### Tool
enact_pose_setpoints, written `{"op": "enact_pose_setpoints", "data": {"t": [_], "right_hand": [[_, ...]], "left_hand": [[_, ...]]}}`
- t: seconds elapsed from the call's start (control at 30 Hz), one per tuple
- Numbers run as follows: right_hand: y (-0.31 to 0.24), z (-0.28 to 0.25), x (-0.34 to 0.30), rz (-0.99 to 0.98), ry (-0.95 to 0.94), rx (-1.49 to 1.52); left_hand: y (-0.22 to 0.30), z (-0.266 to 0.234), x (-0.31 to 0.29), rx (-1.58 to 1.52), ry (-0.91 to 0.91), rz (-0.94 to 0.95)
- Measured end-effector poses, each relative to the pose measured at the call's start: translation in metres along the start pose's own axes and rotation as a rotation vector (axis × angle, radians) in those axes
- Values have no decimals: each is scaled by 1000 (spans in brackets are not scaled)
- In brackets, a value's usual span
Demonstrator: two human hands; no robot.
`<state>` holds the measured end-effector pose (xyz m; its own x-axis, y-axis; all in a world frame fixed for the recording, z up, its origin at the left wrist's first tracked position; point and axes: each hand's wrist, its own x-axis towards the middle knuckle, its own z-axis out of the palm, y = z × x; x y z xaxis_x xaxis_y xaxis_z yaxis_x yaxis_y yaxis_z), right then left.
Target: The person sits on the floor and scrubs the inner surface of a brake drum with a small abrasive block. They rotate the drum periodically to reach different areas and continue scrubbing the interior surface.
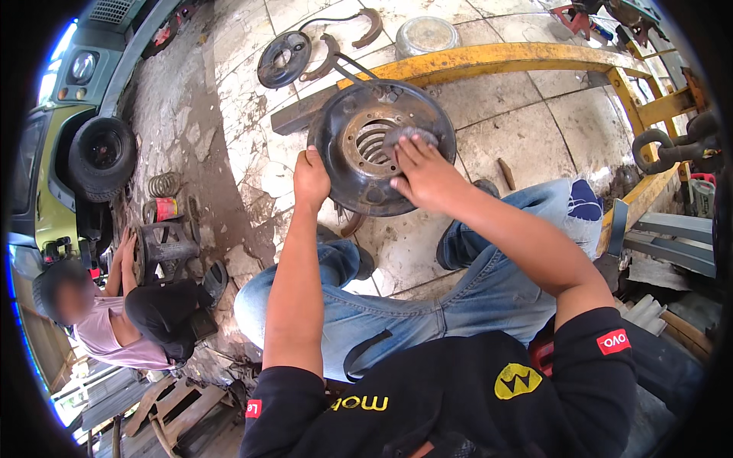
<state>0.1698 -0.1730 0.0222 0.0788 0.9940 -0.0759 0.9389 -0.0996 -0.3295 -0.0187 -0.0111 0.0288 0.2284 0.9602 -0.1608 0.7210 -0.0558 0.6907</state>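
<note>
Over tiled flooring [527,114], near the left end of a yellow frame [489,59], a black disc [352,139] is rim-pinched by the left hand [311,177] while a grey pad [394,137] is held against it beneath the fingers of the right hand [429,177], rubbing being judged incomplete, with brown staining left.

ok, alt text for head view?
A person's left hand grips a round black plate by its edge while the right hand presses a dark pad against it. Beyond is a yellow metal frame; at left, a co-worker and a green vehicle.
</note>
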Motion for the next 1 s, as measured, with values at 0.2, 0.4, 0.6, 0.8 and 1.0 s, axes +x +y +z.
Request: {"op": "enact_pose_setpoints", "data": {"t": [0.2, 0.4, 0.6, 0.8, 1.0], "right_hand": [[11, -6, 24, 20, 78, -51], [24, -11, 18, -99, -8, -79], [5, -4, 61, -94, 60, -102], [-8, -8, 55, 40, 50, -137], [-20, 2, 70, 4, 153, -51]], "left_hand": [[6, -4, -3, 62, -52, -3], [3, -5, -7, 111, 0, 7], [10, -8, -8, 107, -26, 10], [6, -9, -8, 85, -64, -38], [17, -13, -13, 82, -66, -75]]}}
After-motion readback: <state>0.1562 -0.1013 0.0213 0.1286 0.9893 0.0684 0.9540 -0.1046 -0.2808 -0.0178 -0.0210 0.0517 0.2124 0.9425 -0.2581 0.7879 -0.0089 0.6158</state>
